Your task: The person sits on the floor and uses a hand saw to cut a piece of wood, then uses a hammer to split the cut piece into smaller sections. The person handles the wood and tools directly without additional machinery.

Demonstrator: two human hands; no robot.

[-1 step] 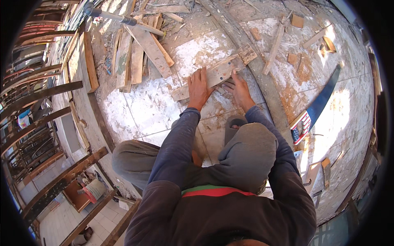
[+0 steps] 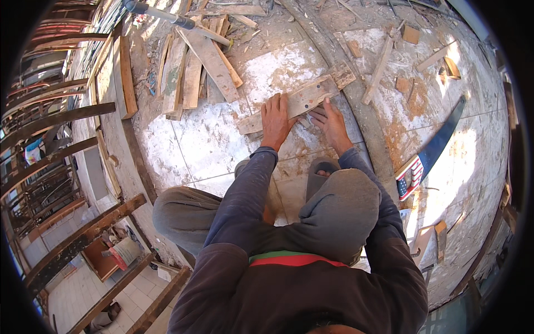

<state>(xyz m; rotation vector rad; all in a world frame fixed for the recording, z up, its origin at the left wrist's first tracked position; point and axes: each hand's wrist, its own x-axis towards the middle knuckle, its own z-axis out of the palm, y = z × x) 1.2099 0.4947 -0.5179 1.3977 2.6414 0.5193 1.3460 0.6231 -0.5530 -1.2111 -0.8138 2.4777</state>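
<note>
Bottom of frame: squatting person, dark sleeves, grey knees, sandal (image 2: 321, 173) just below centre. Left hand (image 2: 275, 123) at centre, flat and palm-down on the plank (image 2: 297, 103), fingers spread, not gripping. Right hand (image 2: 331, 123) just right of it, fingers splayed, tips touching the plank's lower edge, nothing grasped. Plank lies tilted on the pale floor (image 2: 194, 145), upper centre. Handsaw (image 2: 431, 153) at right, well apart. Board pile (image 2: 192, 69) upper left, with a pipe (image 2: 167, 16) across it.
</note>
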